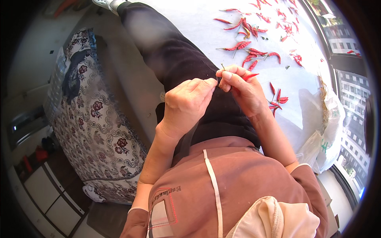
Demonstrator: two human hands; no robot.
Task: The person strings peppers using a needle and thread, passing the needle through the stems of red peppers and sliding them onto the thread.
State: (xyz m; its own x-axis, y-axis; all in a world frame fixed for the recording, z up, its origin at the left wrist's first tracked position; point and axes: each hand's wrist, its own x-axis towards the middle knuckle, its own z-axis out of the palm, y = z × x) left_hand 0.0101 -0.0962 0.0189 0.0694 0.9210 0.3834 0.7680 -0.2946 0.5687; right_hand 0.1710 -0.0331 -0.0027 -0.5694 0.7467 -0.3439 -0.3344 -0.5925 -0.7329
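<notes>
My right hand [245, 89] pinches a red chili pepper [251, 76] between thumb and fingers. The pepper's green stem [223, 67] sticks up past the fingertips, and its middle is hidden by the thumb. Close against it, my left hand [190, 96] has its fingertips closed together. A thin strand [217, 78] shows at those fingertips; whether it is thread or a needle I cannot tell. Both hands are above my dark trousers [178, 62]. Beyond the right hand, a cluster of dried red chilies [253, 56] lies on a white surface [202, 26].
More chilies [276, 99] lie right of my right forearm, with others scattered farther back. A white plastic bag [327, 134] holding straw-coloured material stands by the window [354, 86]. At left is a sofa with a floral cover [98, 125]. Cream cloth [268, 220] hangs at my chest.
</notes>
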